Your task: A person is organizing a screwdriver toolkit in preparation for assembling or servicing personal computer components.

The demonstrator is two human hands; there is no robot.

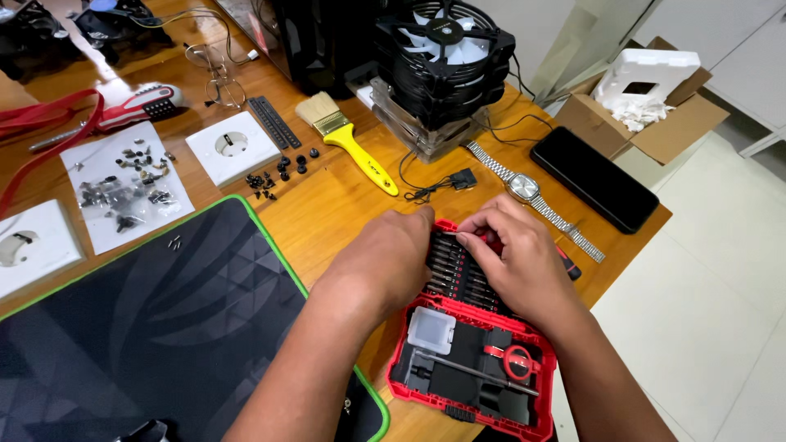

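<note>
A red and black screwdriver bit kit [471, 360] lies open on the wooden table [327, 205] in front of me. My left hand [385, 258] rests on the left side of its rows of bits [450, 270], fingers curled. At the top edge of the bit rows, my right hand [512, 254] pinches a small bit between thumb and forefinger. A screwdriver handle and thin rod lie in the kit's lower tray.
A black mat with a green edge [147, 319] lies at left. Behind the kit are a yellow brush [352, 139], a stack of black fans [442, 65], a metal watch [524, 188], a black phone [594, 176], loose screws [278, 172], white boxes and an open cardboard box [647, 106].
</note>
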